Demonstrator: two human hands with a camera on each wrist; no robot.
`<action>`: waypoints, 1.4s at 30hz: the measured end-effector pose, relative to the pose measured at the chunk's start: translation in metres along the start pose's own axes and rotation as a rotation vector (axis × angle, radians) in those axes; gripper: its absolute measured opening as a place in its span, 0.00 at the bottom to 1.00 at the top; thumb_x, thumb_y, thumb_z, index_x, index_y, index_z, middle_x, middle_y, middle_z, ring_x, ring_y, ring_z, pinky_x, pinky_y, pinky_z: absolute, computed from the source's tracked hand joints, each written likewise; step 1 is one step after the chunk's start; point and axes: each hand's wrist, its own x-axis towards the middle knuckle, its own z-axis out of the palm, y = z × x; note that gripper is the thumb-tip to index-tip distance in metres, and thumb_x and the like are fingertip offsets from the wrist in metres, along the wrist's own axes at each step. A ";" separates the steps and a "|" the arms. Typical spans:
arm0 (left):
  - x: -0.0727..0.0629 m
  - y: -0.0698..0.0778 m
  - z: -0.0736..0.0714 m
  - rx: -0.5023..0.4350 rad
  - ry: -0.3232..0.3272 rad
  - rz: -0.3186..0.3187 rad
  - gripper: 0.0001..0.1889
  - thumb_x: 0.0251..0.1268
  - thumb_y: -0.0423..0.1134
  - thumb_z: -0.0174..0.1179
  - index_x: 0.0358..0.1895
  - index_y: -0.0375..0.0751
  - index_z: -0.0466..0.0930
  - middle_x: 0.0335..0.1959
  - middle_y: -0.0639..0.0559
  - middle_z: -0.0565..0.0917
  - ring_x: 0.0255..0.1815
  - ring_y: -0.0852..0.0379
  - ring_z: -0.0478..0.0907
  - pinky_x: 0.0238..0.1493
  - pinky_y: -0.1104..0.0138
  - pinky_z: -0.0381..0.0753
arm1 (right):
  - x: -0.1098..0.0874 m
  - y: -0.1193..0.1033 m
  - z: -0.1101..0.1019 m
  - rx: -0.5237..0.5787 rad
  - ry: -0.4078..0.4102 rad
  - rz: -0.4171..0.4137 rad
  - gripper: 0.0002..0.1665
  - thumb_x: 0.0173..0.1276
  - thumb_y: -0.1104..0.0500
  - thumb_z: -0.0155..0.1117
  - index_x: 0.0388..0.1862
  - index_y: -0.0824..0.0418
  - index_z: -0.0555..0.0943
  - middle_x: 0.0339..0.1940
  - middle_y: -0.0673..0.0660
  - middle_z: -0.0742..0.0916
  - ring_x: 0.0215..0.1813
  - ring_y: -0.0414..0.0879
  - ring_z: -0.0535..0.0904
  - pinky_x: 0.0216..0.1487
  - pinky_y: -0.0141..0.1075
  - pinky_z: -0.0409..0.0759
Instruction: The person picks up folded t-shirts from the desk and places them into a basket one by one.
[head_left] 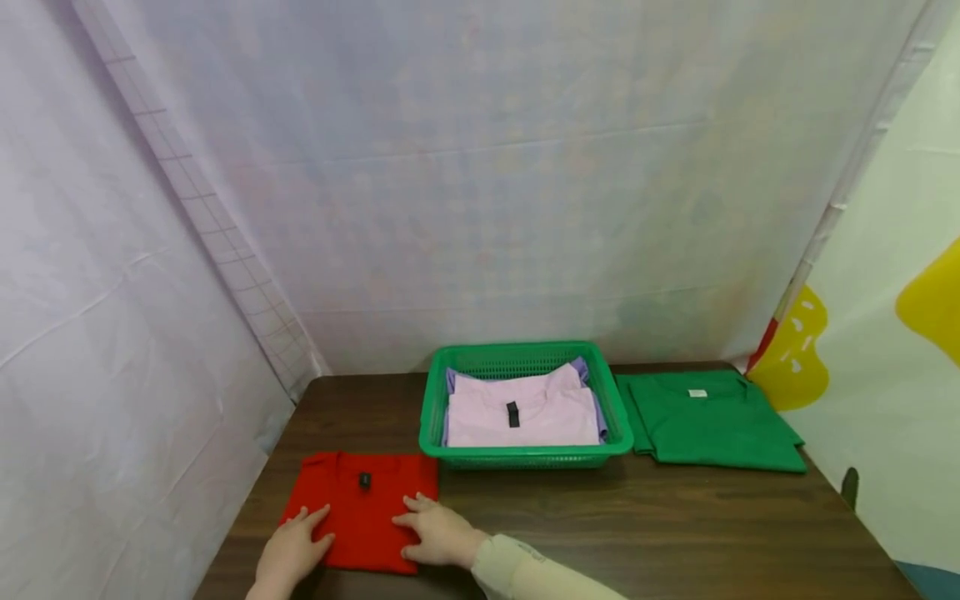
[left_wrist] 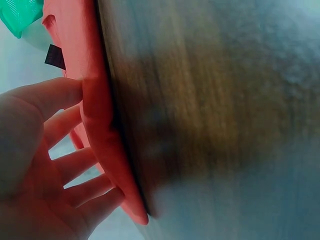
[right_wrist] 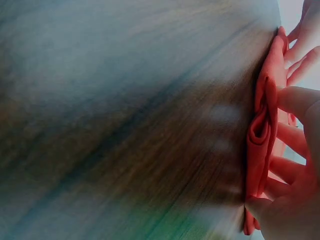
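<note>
So at the left end of the surface [head_left: 540, 521] there's a folded red shirt [head_left: 363, 525], dark neck tag facing up, lying near the basket's front left corner. Left hand [head_left: 291, 552] is on its left side, right hand [head_left: 444, 532] on its right, and my guess is that covering both sides keeps the fold flat and square. Neither one's gripping anything: fingers are spread and resting on the cloth, the right forearm slanting in from the lower right. Next over, the green basket [head_left: 527, 452] holds a folded pale pink shirt [head_left: 555, 423] on top of something purple [head_left: 602, 427], walls probably keeping the stack together. Far right, just beside the basket, a folded green shirt [head_left: 723, 429] lies flat, white label up.
</note>
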 end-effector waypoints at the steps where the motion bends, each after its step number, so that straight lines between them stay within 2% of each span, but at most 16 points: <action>1: -0.001 0.000 0.000 0.003 0.000 0.003 0.26 0.60 0.44 0.64 0.60 0.34 0.78 0.58 0.22 0.72 0.60 0.25 0.67 0.61 0.41 0.65 | -0.001 0.000 0.000 -0.005 0.002 -0.003 0.27 0.62 0.48 0.68 0.61 0.51 0.80 0.68 0.55 0.75 0.71 0.52 0.65 0.66 0.38 0.67; 9: -0.012 0.004 -0.003 0.016 -0.006 0.012 0.27 0.59 0.47 0.66 0.58 0.35 0.79 0.56 0.22 0.74 0.56 0.24 0.70 0.54 0.38 0.69 | -0.012 -0.004 -0.005 -0.026 -0.027 -0.012 0.28 0.63 0.46 0.67 0.62 0.49 0.80 0.68 0.54 0.75 0.71 0.51 0.65 0.65 0.38 0.68; 17: -0.012 0.008 -0.004 0.038 -0.032 -0.001 0.28 0.56 0.49 0.68 0.56 0.36 0.81 0.53 0.25 0.77 0.55 0.30 0.74 0.51 0.41 0.73 | -0.017 -0.002 -0.006 0.000 -0.055 -0.014 0.28 0.62 0.46 0.69 0.62 0.49 0.80 0.67 0.53 0.75 0.71 0.50 0.65 0.65 0.38 0.69; 23: -0.013 0.011 -0.005 0.051 -0.032 0.008 0.28 0.53 0.50 0.70 0.55 0.37 0.82 0.51 0.28 0.79 0.54 0.34 0.76 0.50 0.43 0.75 | -0.020 0.001 -0.005 -0.002 -0.055 -0.019 0.28 0.62 0.46 0.69 0.61 0.48 0.80 0.67 0.52 0.75 0.71 0.49 0.66 0.64 0.38 0.70; 31: -0.021 0.018 -0.005 0.056 -0.018 0.010 0.26 0.52 0.48 0.70 0.52 0.36 0.83 0.49 0.29 0.80 0.54 0.34 0.76 0.50 0.44 0.76 | -0.029 0.001 -0.005 -0.013 -0.032 -0.037 0.28 0.61 0.46 0.70 0.60 0.48 0.81 0.66 0.53 0.76 0.70 0.50 0.67 0.62 0.36 0.71; 37: -0.024 0.022 -0.005 0.065 -0.039 0.020 0.26 0.52 0.50 0.70 0.52 0.36 0.83 0.48 0.28 0.80 0.53 0.33 0.76 0.48 0.43 0.76 | -0.036 0.001 -0.007 -0.036 -0.008 -0.054 0.27 0.60 0.45 0.70 0.59 0.48 0.82 0.65 0.54 0.77 0.68 0.51 0.69 0.61 0.36 0.73; 42: -0.026 0.024 -0.002 0.053 -0.018 0.025 0.26 0.50 0.49 0.71 0.51 0.36 0.84 0.48 0.29 0.81 0.53 0.34 0.76 0.48 0.44 0.76 | -0.041 0.001 -0.007 -0.020 -0.020 -0.039 0.27 0.60 0.46 0.70 0.59 0.48 0.82 0.66 0.53 0.77 0.69 0.50 0.69 0.60 0.37 0.73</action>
